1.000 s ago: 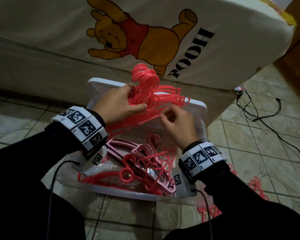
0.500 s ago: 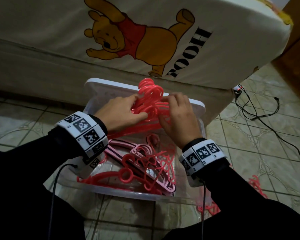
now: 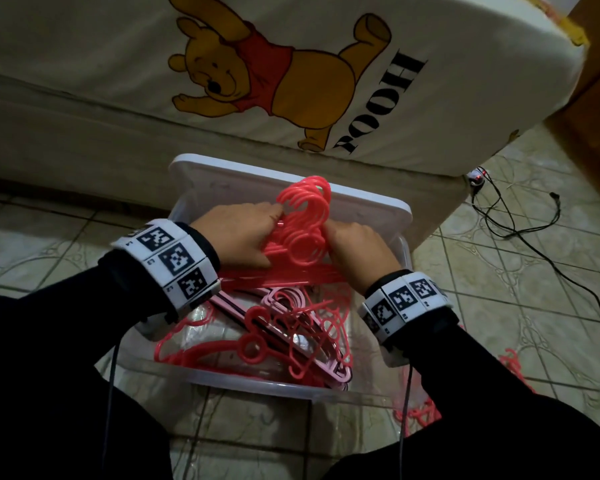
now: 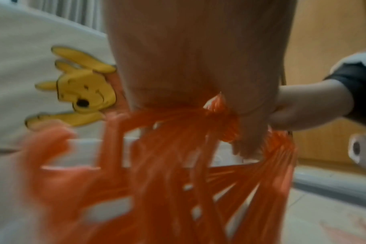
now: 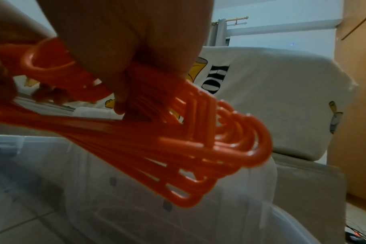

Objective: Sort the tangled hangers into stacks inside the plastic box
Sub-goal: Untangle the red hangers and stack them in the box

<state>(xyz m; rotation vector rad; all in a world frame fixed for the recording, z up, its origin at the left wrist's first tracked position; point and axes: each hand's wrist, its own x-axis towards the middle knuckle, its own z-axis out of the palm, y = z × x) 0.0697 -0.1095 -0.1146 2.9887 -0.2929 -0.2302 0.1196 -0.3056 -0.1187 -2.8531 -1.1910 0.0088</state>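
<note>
Right hand [image 3: 359,252] now closed on coral hanger bundle [image 3: 300,237], left hand [image 3: 238,237] gripping too, right wrist view shows stacked shoulders

Both arms in black sleeves reach forward, each wrist wrapped in a white band of black square markers. The left hand [image 3: 238,237] lies palm down, its fingers [image 3: 267,209] stretched forward and its thumb curled round the bundle of red hangers [image 3: 303,233]. The right hand [image 3: 357,252] faces it just beside, its fingers [image 5: 123,79] curled round the same bundle from the other side.
</note>
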